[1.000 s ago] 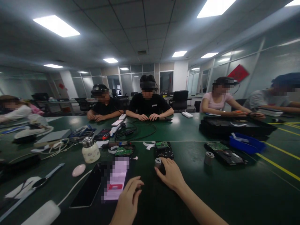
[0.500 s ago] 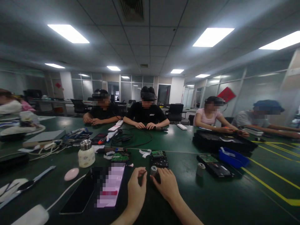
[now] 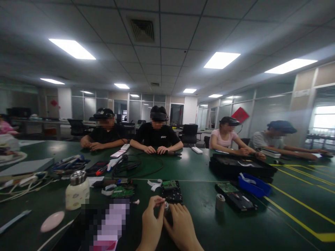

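A small silver metal cylinder (image 3: pixel 166 206) stands on the green table in front of me, partly hidden by my fingers. Around its right side curls my right hand (image 3: pixel 181 223), with the thumb on the near side. My left hand (image 3: pixel 153 221) is closed in a pinch, fingertips at the cylinder's upper left edge; whatever it pinches is too small to make out. Just beyond both hands lies a black device with a green circuit board (image 3: pixel 171 190). A second metal cylinder (image 3: pixel 220 202) stands to the right, beside another black device with a green board (image 3: pixel 237 197).
A blue tray (image 3: pixel 255 184) and a large black tray (image 3: pixel 242 165) lie at right. On the left are a cream bottle (image 3: pixel 77 191), a pink oval object (image 3: pixel 52 221), a pink-screened phone (image 3: pixel 112 223), cables and tools. Several people sit across the table.
My left hand has moved right, bringing its pinched fingertips to the cylinder's top. My right hand stays around the cylinder. The view has tilted up and turned slightly right.
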A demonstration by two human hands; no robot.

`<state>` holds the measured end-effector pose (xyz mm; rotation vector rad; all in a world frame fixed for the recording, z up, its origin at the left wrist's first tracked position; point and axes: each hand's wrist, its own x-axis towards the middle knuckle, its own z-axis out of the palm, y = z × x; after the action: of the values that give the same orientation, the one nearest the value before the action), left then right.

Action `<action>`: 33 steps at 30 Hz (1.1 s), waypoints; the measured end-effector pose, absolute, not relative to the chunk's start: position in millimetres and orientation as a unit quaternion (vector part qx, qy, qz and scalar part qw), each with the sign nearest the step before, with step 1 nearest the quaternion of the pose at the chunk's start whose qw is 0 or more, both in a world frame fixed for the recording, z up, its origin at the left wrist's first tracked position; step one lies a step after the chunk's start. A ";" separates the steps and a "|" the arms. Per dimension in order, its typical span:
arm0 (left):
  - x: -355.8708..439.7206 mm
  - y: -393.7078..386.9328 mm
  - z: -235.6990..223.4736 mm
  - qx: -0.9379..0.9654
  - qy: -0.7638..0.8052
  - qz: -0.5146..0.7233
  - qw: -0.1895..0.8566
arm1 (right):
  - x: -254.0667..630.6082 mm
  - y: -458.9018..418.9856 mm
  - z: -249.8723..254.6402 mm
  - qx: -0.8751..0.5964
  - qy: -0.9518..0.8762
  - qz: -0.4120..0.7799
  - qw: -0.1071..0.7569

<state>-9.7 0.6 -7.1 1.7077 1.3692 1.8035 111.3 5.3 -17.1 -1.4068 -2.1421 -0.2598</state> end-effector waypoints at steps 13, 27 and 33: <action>-15.5 9.8 -13.6 0.634 0.433 0.608 0.204 | 124.3 12.2 -17.3 -0.467 -0.775 0.020 0.426; -16.2 10.0 -31.4 0.608 0.473 0.592 0.234 | 104.9 23.3 4.3 -0.465 -0.719 0.219 0.467; -20.5 11.6 -26.8 0.624 0.490 0.509 0.334 | 132.0 13.9 26.5 -0.460 -0.712 0.233 0.476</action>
<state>-20.5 11.6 -26.8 1.6276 1.2788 1.3296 132.0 13.9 26.5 -1.1228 -1.7407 0.5704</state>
